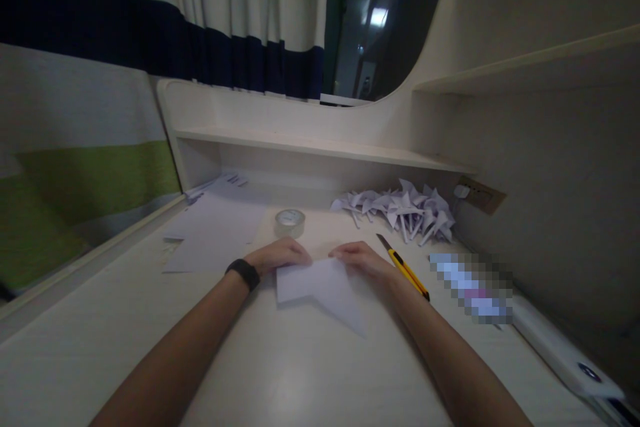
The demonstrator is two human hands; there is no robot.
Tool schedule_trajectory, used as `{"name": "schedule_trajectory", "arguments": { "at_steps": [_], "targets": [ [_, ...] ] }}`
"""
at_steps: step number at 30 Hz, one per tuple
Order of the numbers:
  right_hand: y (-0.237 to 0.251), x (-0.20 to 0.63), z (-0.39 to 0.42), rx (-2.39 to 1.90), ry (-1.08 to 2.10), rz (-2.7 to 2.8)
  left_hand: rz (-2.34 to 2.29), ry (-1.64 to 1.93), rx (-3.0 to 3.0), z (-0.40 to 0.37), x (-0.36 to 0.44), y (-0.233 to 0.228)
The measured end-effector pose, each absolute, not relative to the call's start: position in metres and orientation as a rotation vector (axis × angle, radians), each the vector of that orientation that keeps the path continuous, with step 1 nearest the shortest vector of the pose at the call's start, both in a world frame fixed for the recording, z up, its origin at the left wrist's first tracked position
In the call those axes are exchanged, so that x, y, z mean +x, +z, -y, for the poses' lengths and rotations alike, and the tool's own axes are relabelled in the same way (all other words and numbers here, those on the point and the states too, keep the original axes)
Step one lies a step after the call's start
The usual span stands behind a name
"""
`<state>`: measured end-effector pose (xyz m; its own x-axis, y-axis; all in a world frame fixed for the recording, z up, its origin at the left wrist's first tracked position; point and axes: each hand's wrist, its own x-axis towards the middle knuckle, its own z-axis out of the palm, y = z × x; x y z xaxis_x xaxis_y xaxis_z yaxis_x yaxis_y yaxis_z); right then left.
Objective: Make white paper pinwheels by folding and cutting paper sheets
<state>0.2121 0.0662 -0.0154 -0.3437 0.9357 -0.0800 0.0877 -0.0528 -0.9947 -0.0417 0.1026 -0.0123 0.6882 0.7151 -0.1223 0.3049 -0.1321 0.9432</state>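
Observation:
A folded sheet of white paper (313, 283) is held between my two hands just above the desk, one pointed corner hanging toward me on the right. My left hand (281, 255), with a black band on its wrist, pinches the paper's upper left edge. At the upper right edge, the fingers of my right hand (364, 259) close on the same sheet. Behind my left hand stands a roll of clear tape (290, 221). A yellow utility knife (407, 272) with its blade out lies just right of my right hand.
Several white paper pinwheels (405, 210) are heaped at the back right. A stack of white paper (215, 227) lies at the back left. On the right are a blurred-out screen (470, 287) and a long white device (565, 347) by the wall. A low shelf (320, 147) spans the back.

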Motion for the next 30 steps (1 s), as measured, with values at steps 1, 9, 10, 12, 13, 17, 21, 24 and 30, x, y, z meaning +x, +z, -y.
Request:
{"name": "schedule_trajectory", "arguments": {
  "at_steps": [1, 9, 10, 12, 13, 17, 21, 24, 30],
  "targets": [
    [-0.017, 0.204, -0.064, -1.155, 1.458, 1.541, -0.809, 0.439, 1.729, -0.102, -0.039, -0.014],
    [-0.016, 0.190, -0.058, -1.180, 1.436, 1.428, -0.722, 0.418, 1.589, -0.091, -0.028, -0.011],
    [-0.014, 0.192, -0.057, -1.169, 1.452, 1.409, -0.722, 0.421, 1.586, -0.090, -0.027, -0.010],
    [-0.009, 0.197, -0.056, -1.154, 1.477, 1.380, -0.721, 0.426, 1.588, -0.089, -0.026, -0.008],
    [-0.007, 0.198, -0.056, -1.151, 1.484, 1.374, -0.716, 0.427, 1.594, -0.089, -0.026, -0.007],
    [-0.001, 0.202, -0.054, -1.145, 1.484, 1.381, -0.691, 0.414, 1.640, -0.086, -0.026, 0.000],
    [0.002, 0.211, -0.056, -1.151, 1.476, 1.364, -0.709, 0.420, 1.694, -0.089, -0.030, 0.003],
    [0.001, 0.222, -0.062, -1.162, 1.477, 1.328, -0.738, 0.416, 1.690, -0.095, -0.039, 0.003],
    [-0.003, 0.235, -0.070, -1.179, 1.448, 1.246, -0.852, 0.383, 1.688, -0.114, -0.066, -0.004]
  ]
}}
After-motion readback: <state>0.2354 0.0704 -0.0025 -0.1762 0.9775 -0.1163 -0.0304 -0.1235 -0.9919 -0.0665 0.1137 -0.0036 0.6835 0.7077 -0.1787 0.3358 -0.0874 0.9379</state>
